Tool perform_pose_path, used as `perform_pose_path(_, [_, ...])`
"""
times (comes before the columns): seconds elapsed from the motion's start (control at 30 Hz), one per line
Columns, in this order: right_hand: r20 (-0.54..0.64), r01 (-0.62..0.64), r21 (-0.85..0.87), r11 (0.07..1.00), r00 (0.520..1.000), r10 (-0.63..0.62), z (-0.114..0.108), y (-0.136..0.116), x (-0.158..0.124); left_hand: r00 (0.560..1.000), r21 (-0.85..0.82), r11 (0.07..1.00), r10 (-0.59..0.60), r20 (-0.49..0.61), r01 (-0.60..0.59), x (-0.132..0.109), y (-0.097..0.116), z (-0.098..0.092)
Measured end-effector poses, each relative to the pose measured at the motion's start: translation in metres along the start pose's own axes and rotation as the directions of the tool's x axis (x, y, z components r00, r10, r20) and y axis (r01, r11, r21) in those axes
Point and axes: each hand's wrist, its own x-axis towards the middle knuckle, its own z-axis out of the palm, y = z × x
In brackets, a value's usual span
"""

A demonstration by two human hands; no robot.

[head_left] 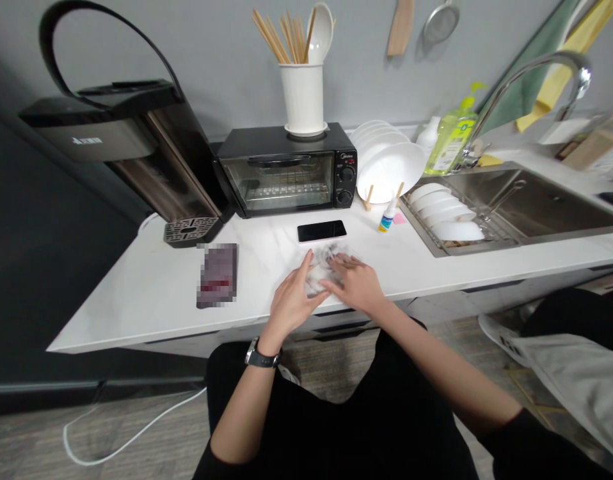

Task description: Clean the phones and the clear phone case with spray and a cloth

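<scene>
A pale, crumpled bundle [316,275] is framed between two bare hands on a white bench [146,300], near the front edge and just short of a dark-screened phone [321,231]. Its material is obscured by blur. With so little bench left on the near side, the bundle could be dragged over the edge by a careless pull toward the body. By a push the other way, the phone could be nudged toward the toaster oven [286,177] behind it. Farther to the right, the small bottle [387,217] is stood upright on a narrow base and could be toppled by a wide sweep of the right forearm.

The left hand [292,299], a dark-strapped watch [262,355] worn at its wrist, is brought in from the near left, index finger pointed forward and thumb spread toward the bundle. The right hand [356,281] is angled in from the opposite side, palm down, fingers curved over the bundle's far right part and thumb directed at the left. Both forearms are stretched forward, bare below dark sleeves. Whether the bundle is pinched or merely touched by either hand cannot be told.
</scene>
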Motion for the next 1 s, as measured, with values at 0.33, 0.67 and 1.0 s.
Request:
perform_pose_path(0.33, [-0.024, -0.068, -0.017, 0.998, 0.997, 0.068, -0.009, 0.016, -0.016, 1.000, 0.010, 1.000, -0.001, 0.008, 0.001, 0.001, 0.003, 0.000])
perform_pose_path(0.67, [0.044, 0.085, 0.145, 0.986, 0.995, -0.092, -0.006, -0.017, -0.027, 1.000, -0.015, 1.000, 0.024, 0.012, -0.023, 0.000, -0.002, 0.000])
perform_pose_path(1.0, [-0.006, 0.021, 0.072, 0.997, 1.000, -0.021, 0.011, -0.026, -0.005, 0.999, -0.013, 0.999, 0.038, 0.003, -0.038, -0.002, -0.004, 0.000])
